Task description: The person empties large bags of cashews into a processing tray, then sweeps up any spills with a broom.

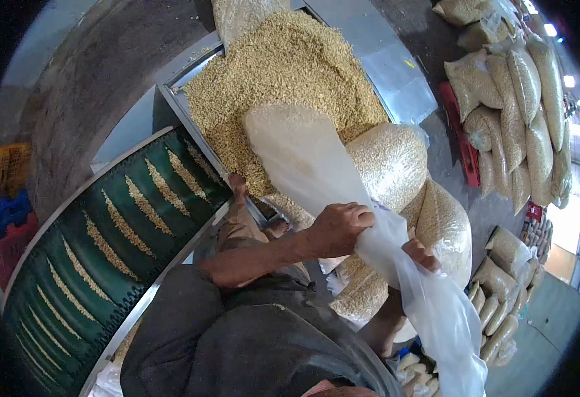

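A long translucent plastic bag (303, 155) stretches from a heap of pale, nut-like pieces (283, 59) down past my right side. Its upper end rests on the heap and looks mostly flat. My left hand (344, 228) is closed around the gathered middle of the bag. Lower and to the right, my right hand (422, 255) also grips the plastic, its fingers partly covered by folds. The loose end of the bag (455, 337) hangs beyond that hand. The heap fills a metal hopper (194, 129) in front of me.
A ribbed green conveyor belt (71, 251) carrying rows of pieces runs along my left. Full clear sacks (389, 159) lean close by the hopper. More stacked sacks (515, 99) stand at right near a red pallet (458, 132). Coloured crates (8, 212) are far left.
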A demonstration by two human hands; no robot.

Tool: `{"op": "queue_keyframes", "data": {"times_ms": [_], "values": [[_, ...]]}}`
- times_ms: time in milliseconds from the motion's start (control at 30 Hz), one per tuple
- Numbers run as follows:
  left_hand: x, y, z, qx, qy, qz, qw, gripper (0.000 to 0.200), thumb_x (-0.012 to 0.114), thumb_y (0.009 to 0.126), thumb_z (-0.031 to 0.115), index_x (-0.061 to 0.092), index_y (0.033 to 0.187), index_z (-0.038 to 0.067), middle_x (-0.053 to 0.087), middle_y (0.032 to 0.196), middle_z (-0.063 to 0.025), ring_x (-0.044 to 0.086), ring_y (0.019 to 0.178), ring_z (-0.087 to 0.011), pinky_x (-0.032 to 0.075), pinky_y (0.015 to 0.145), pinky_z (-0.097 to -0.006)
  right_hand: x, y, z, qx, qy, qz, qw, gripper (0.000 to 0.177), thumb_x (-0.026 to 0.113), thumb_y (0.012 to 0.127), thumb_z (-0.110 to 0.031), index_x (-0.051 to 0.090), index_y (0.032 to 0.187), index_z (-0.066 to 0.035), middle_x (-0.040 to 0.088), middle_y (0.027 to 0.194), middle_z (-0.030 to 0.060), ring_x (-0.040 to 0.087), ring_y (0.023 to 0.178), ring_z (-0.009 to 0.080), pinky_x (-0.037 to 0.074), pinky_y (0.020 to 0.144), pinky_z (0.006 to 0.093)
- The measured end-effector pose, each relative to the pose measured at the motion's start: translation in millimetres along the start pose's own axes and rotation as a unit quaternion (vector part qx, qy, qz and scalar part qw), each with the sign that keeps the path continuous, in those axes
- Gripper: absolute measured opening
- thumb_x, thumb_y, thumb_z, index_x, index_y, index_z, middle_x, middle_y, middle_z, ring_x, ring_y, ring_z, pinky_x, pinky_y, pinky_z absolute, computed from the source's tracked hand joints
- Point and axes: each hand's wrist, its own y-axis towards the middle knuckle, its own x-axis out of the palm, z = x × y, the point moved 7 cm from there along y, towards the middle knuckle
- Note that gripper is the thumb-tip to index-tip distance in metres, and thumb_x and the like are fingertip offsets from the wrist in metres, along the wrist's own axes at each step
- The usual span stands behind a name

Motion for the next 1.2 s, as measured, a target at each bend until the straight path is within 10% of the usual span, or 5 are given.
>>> {"op": "queue_keyframes", "data": {"times_ms": [300,533,600,800,1200], "values": [[14.0,41.1,3.0,0.019,0.040,0.093,0.995,0.072,0.082,0.059,0.036,0.047,0.114,0.004,0.052,0.110,-0.0149,0.050,0.108,-0.0344,0.041,0.090,-0.0478,105.7,13.2,-30.7,-0.103,0.514,-0.307,0.794,0.049,0.058,0.091,-0.021,0.042,0.134,-0.005,0.047,0.134,0.0140,0.042,0.127,0.0249,0.030,0.109,0.0387],[25.4,31.3,-134.2,-0.209,0.071,0.091,0.971,0.029,0.057,0.086,0.018,0.060,0.104,-0.004,0.065,0.095,-0.0180,0.063,0.088,-0.0296,0.049,0.083,-0.0398,86.7,42.1,27.5,0.225,0.957,0.145,0.112,0.075,0.079,0.074,-0.030,0.041,0.134,-0.005,0.052,0.123,0.0151,0.049,0.113,0.0263,0.039,0.099,0.0388],[-62.9,-16.5,-126.0,-0.539,-0.005,0.210,0.816,0.038,0.053,0.090,0.021,0.058,0.116,-0.006,0.062,0.113,-0.0216,0.060,0.100,-0.0303,0.045,0.092,-0.0403,123.6,-7.7,26.9,0.320,0.889,0.107,0.311,0.071,0.079,0.075,-0.024,0.042,0.133,-0.006,0.051,0.120,0.0125,0.049,0.111,0.0236,0.041,0.095,0.0374],[-132.1,-86.3,-105.2,-0.274,-0.225,0.553,0.754,0.055,0.066,0.086,0.021,0.044,0.132,0.001,0.054,0.128,-0.0129,0.056,0.110,-0.0270,0.049,0.091,-0.0423,216.4,-252.1,-126.8,0.434,0.836,-0.229,0.246,0.044,0.066,0.088,-0.025,0.051,0.120,0.002,0.057,0.101,0.0114,0.055,0.094,0.0186,0.046,0.083,0.0315],[-6.6,-61.6,-47.5,-0.273,-0.160,0.292,0.902,0.055,0.070,0.085,0.020,0.047,0.129,-0.003,0.053,0.128,-0.0124,0.050,0.114,-0.0233,0.037,0.101,-0.0364,213.7,-384.0,-232.7,0.414,0.838,-0.276,0.222,0.038,0.067,0.087,-0.029,0.054,0.103,0.003,0.053,0.084,0.0080,0.049,0.076,0.0158,0.043,0.070,0.0302]]}}
